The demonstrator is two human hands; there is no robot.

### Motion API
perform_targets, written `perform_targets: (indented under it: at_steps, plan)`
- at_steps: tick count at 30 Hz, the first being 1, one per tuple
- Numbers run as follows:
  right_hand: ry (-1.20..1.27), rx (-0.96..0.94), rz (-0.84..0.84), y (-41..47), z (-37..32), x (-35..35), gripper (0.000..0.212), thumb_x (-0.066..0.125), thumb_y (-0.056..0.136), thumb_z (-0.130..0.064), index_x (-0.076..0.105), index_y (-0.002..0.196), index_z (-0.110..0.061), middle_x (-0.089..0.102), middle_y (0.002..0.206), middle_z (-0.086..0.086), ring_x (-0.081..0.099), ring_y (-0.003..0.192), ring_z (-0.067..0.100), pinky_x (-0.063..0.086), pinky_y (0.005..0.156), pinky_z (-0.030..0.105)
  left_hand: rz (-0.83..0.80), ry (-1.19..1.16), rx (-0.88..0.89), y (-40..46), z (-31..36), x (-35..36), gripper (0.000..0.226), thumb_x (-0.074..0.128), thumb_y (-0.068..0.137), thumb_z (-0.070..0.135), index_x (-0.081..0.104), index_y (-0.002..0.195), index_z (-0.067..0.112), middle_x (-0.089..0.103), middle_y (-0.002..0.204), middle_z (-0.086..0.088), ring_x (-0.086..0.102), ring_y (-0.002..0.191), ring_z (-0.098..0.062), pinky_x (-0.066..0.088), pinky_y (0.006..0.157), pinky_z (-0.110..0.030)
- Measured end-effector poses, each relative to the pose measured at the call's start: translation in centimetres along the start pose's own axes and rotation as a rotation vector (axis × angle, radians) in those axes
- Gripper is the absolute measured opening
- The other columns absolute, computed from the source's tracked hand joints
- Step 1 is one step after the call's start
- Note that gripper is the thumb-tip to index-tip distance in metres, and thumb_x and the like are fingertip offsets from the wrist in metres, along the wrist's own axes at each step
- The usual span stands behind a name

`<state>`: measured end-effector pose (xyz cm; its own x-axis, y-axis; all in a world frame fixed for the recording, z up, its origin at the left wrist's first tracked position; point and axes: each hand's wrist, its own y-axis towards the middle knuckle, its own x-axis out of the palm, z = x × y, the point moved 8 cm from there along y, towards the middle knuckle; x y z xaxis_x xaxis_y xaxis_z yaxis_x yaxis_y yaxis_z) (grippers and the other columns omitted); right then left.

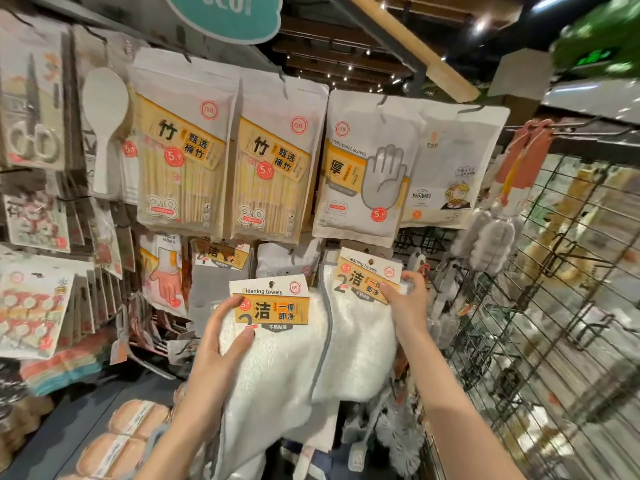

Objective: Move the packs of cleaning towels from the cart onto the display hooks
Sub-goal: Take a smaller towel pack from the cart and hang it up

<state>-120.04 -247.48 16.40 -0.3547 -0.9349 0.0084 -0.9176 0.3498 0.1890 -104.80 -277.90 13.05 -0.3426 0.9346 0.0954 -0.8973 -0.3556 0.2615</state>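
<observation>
Two packs of white cleaning towels with yellow header cards hang or are held in front of the display wall. My left hand (225, 336) grips the left pack (277, 358) at its header card, thumb across the card's lower left corner. My right hand (405, 299) pinches the right edge of the header card of the right pack (363, 334), up against the lower row of hooks. The hook itself is hidden behind the cards. The cart is out of view.
Above hang packs of bamboo sticks (180, 161), disposable gloves (363, 174) and another white pouch (450, 168). A black wire grid panel (554, 306) with brushes (491, 237) stands to the right. Sponges (131, 431) lie on the shelf at lower left.
</observation>
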Motion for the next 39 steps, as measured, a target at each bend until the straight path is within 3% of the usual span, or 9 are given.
perform_targets:
  at_steps: [3,9,18,22,27,31,34,35,39]
  plan:
    - [-0.042,-0.006,0.055,1.0,0.2,0.1,0.033,0.069,0.079,0.002,0.051,0.097,-0.018,0.058,0.114,0.009,0.062,0.103,0.031,0.051,0.089,0.051,-0.009,0.014,-0.004,0.5,-0.2,-0.6,0.044,0.060,0.092,0.017,0.052,0.119,0.051,0.050,0.127,0.033,0.040,0.118,0.018,0.033,0.098,-0.030]
    - [-0.113,-0.020,0.068,1.5,0.6,0.2,0.033,0.069,0.080,0.000,0.050,0.100,-0.019,0.059,0.114,0.008,0.061,0.103,0.030,0.050,0.091,0.050,-0.015,0.004,0.009,0.3,0.0,-1.2,0.045,0.059,0.092,0.013,0.053,0.121,0.047,0.053,0.112,0.045,0.043,0.103,0.029,0.034,0.086,-0.017]
    - [-0.116,-0.077,0.082,1.9,1.0,0.7,0.044,0.061,0.080,0.010,0.041,0.103,-0.022,0.046,0.122,0.003,0.055,0.112,0.029,0.052,0.090,0.047,-0.018,-0.013,0.017,0.4,0.3,-1.3,0.046,0.058,0.092,0.010,0.052,0.122,0.044,0.053,0.107,0.049,0.044,0.099,0.031,0.035,0.083,-0.017]
    - [-0.194,-0.098,0.041,2.4,1.3,1.9,0.026,0.051,0.086,0.011,0.053,0.089,-0.014,0.052,0.117,0.003,0.053,0.113,0.022,0.051,0.083,0.026,-0.007,-0.002,0.025,0.5,0.5,-1.5,0.045,0.058,0.092,0.011,0.052,0.122,0.044,0.051,0.106,0.051,0.043,0.097,0.033,0.035,0.081,-0.017]
    - [-0.287,-0.088,-0.008,3.0,1.6,2.6,0.041,0.053,0.087,0.007,0.061,0.113,-0.024,0.043,0.132,0.004,0.047,0.117,0.016,0.043,0.092,0.021,0.006,-0.015,0.024,0.8,0.8,-1.7,0.045,0.058,0.092,0.012,0.052,0.122,0.046,0.051,0.107,0.050,0.043,0.097,0.033,0.035,0.080,-0.017]
    - [-0.363,-0.105,-0.087,3.2,1.0,3.5,0.051,0.057,0.083,0.007,0.055,0.128,-0.019,0.033,0.140,0.009,0.043,0.125,0.023,0.043,0.099,0.029,0.010,-0.013,0.028,1.1,1.0,-1.4,0.045,0.058,0.092,0.013,0.052,0.122,0.046,0.051,0.106,0.051,0.042,0.097,0.034,0.035,0.079,-0.017]
    - [-0.363,-0.055,-0.165,3.4,1.1,4.1,0.057,0.061,0.084,0.003,0.049,0.135,-0.020,0.022,0.148,0.010,0.042,0.117,0.018,0.037,0.078,0.003,0.018,-0.017,0.038,1.2,1.1,-1.2,0.044,0.058,0.092,0.012,0.052,0.123,0.043,0.052,0.106,0.049,0.044,0.096,0.032,0.035,0.079,-0.016]
    - [-0.360,-0.029,-0.200,3.5,1.3,4.3,0.061,0.063,0.085,0.001,0.046,0.138,-0.021,0.017,0.150,0.010,0.040,0.121,0.019,0.034,0.077,0.003,0.021,-0.020,0.040,1.2,1.1,-1.1,0.044,0.058,0.092,0.012,0.052,0.123,0.042,0.053,0.108,0.047,0.045,0.098,0.031,0.035,0.080,-0.015]
    - [-0.409,0.043,-0.313,3.1,1.6,4.8,0.075,0.071,0.082,-0.010,0.035,0.145,-0.026,-0.003,0.156,0.011,0.009,0.145,0.024,0.019,0.111,0.029,0.022,-0.036,0.043,1.3,1.1,-0.9,0.044,0.058,0.092,0.011,0.053,0.123,0.042,0.053,0.108,0.046,0.046,0.098,0.029,0.035,0.082,-0.016]
